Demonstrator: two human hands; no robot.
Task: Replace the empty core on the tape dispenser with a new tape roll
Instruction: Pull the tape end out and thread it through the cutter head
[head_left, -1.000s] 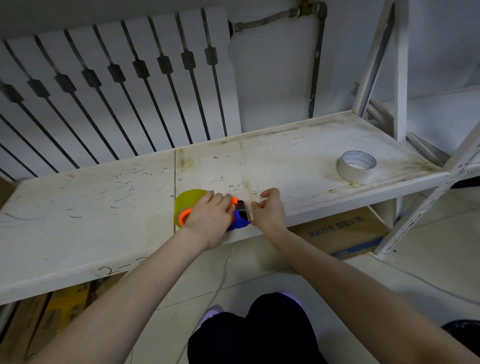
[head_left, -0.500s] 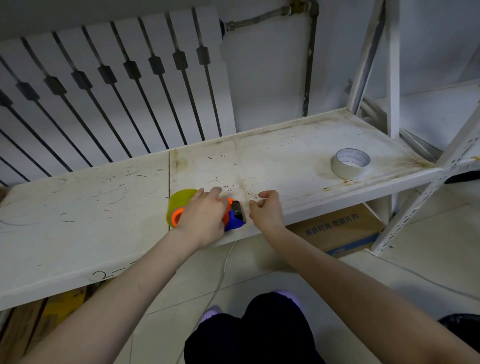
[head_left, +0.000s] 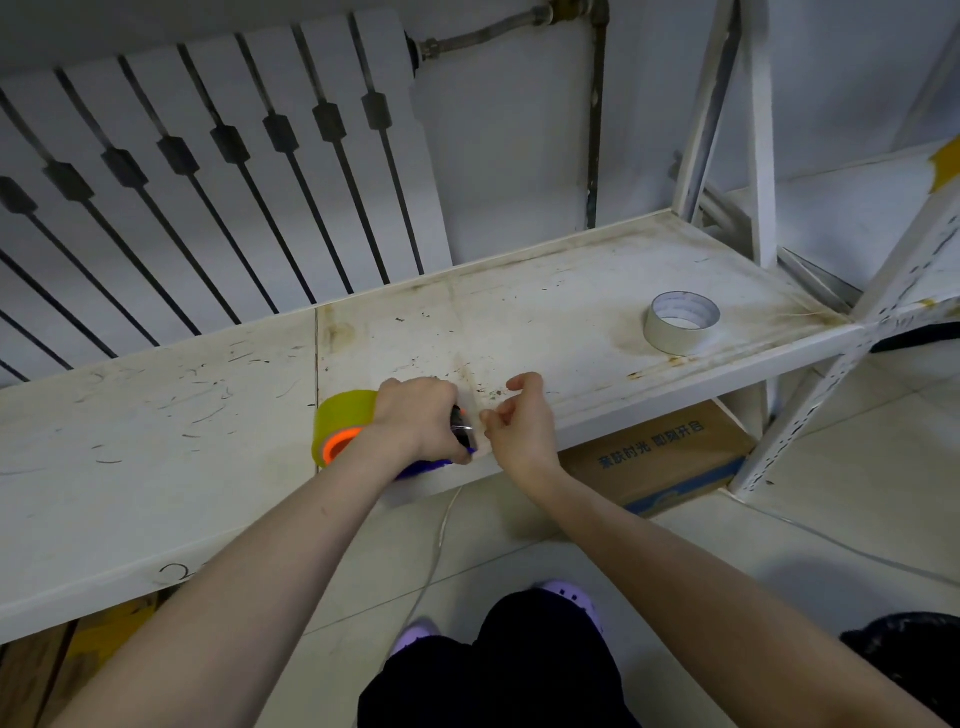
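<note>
Tape roll (head_left: 344, 415) on the dispenser: translucent yellow-green, with an orange hub (head_left: 337, 447) showing at its 6 o'clock side. Dispenser body (head_left: 428, 467): blue, with a black part near the cutting end. Empty core (head_left: 681, 322): off-white outside, pale grey inside, at 2 o'clock from the dispenser. Shelf (head_left: 156, 441): white, covered with fine dark scratch marks and yellowish-brown stains. Radiator (head_left: 208, 171): white panels separated by black slots with dark blocks. Cardboard box (head_left: 660, 457) under the shelf: tan with blue lettering and a blue band. Floor tiles (head_left: 857, 467): light beige. Trousers (head_left: 493, 675): black. Shoes (head_left: 571, 597): lilac.

Bare forearms (head_left: 270, 561), black trousers (head_left: 498, 670), lilac clogs (head_left: 571, 597)
</note>
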